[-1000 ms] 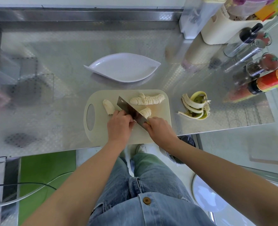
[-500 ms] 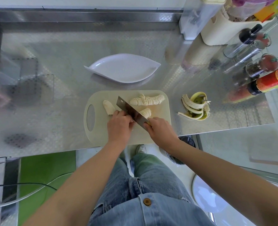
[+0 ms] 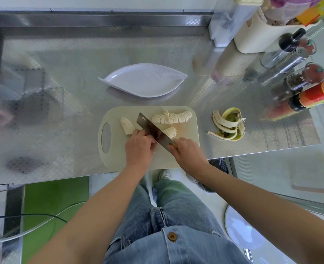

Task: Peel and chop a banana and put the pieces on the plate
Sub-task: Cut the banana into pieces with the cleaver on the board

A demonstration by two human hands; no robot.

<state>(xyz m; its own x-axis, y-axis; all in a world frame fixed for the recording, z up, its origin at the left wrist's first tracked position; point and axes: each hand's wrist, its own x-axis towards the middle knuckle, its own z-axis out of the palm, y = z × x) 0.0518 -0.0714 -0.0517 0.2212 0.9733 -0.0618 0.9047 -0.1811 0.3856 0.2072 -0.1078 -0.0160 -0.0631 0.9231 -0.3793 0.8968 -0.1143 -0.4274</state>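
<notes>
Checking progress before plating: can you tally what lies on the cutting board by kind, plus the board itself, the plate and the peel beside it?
Banana portions: 3 (uncut stub, sliced row, part-sliced piece)
Cleaver: 1
Cutting board: 1
Leaf-shaped white plate: 1
Banana peel: 1
Total: 7

Only a slight shift shows: the knife [image 3: 151, 130] gripped by the right hand [image 3: 188, 153] has edged a touch toward the cutting board's [image 3: 119, 159] left end, its blade now close against the left hand [image 3: 138, 149], whose fingers curl on the banana piece [image 3: 127, 125].
</notes>
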